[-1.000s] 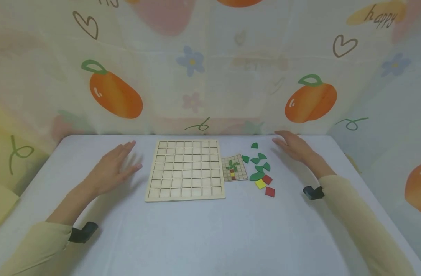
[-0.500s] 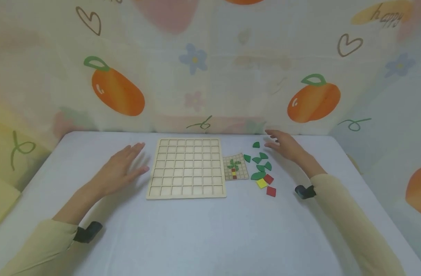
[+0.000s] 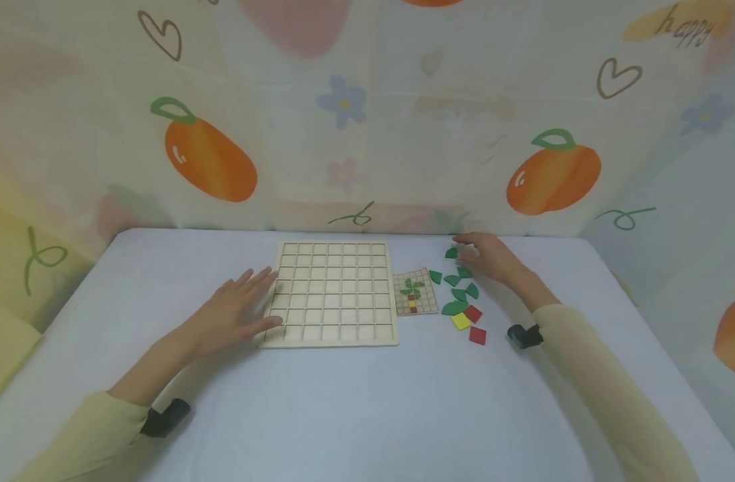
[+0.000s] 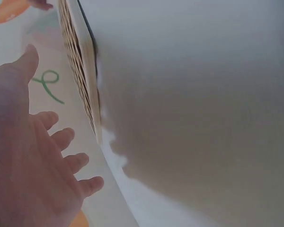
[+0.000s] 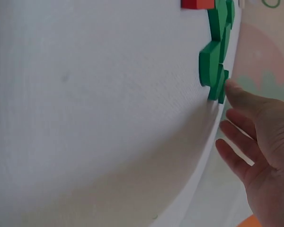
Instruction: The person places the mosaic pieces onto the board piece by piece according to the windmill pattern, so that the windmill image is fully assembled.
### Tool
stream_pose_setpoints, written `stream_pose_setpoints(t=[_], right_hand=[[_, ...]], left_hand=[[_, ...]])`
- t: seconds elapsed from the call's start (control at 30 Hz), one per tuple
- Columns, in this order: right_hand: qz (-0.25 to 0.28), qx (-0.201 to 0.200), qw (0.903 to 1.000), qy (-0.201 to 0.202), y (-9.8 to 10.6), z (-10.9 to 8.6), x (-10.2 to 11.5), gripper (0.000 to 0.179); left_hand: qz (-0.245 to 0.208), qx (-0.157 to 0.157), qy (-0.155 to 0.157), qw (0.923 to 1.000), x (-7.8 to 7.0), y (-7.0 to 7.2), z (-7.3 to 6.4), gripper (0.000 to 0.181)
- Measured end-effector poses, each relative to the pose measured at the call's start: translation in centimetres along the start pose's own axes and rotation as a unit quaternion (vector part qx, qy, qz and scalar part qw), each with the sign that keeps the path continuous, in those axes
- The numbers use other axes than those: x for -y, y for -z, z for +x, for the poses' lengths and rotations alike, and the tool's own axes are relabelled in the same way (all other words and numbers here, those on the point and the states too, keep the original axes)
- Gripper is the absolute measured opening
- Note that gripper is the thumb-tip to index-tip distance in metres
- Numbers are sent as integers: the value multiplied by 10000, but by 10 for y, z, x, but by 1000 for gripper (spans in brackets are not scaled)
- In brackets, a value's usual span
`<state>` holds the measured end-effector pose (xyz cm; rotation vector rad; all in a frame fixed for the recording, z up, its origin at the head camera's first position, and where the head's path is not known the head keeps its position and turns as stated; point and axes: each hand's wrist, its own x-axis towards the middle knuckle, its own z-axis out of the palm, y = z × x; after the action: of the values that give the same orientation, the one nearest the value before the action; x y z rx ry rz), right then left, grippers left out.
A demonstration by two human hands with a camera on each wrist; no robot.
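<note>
A wooden grid board (image 3: pixel 343 294) lies flat at mid-table. My left hand (image 3: pixel 231 314) hovers over its left edge, fingers and thumb spread, holding nothing; the left wrist view has the same hand (image 4: pixel 35 161) beside the board's edge (image 4: pixel 87 56). At the back right, my right hand (image 3: pixel 493 258) reaches over the farthest green quarter-circle piece (image 3: pixel 450 253), thumb and fingers apart around it. In the right wrist view, the right thumb (image 5: pixel 246 99) overlaps the end of the row of green pieces (image 5: pixel 209 64), and the fingers are loosely bent.
A small pattern card (image 3: pixel 429 294) touches the board's right side. Several green pieces, a green leaf-shaped piece (image 3: pixel 454 308), a yellow square (image 3: pixel 460 321) and two red squares, one nearer (image 3: pixel 478 335), lie right of it. A printed cloth wall (image 3: pixel 391 147) stands behind the table.
My left hand has moved right, from beside the board to over its left edge. My right hand has moved left and slightly down to the farthest green piece. The pieces have stayed put.
</note>
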<state>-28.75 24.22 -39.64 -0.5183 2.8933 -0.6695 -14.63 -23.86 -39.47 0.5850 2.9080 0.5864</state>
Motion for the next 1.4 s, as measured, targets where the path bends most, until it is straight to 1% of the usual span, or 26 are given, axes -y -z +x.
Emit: stream_pose_setpoints(t=[0.13, 0.3, 0.5, 0.6, 0.93, 1.03, 1.17, 1.33, 1.4], right_hand=[[36, 10, 10000, 14, -2, 3, 3, 47], [-280, 20, 9994, 177, -4, 5, 3, 43], [-542, -47, 9977, 416, -5, 5, 4, 37], [-578, -60, 9973, 449, -4, 5, 5, 35], [-292, -6, 9994, 164, -4, 5, 5, 32], [-150, -45, 9998, 102, -3, 5, 7, 31], [-111, -128, 9998, 37, -2, 5, 11, 29], [45, -194, 9998, -100, -2, 4, 15, 26], [113, -235, 9996, -86, -2, 4, 15, 24]], left_hand=[[-32, 83, -85, 9999, -8, -2, 1, 92], [110, 141, -206, 9996, -11, -5, 1, 92], [64, 207, -132, 9997, -13, -6, -2, 89], [60, 223, -125, 9997, -14, -8, -4, 89], [154, 325, -87, 9993, -15, -13, -8, 90], [218, 387, -100, 9990, -15, -14, -8, 90], [254, 430, -88, 9987, -15, -15, -8, 91], [234, 445, -71, 9987, -15, -15, -8, 93], [221, 448, -67, 9987, -15, -15, -8, 93]])
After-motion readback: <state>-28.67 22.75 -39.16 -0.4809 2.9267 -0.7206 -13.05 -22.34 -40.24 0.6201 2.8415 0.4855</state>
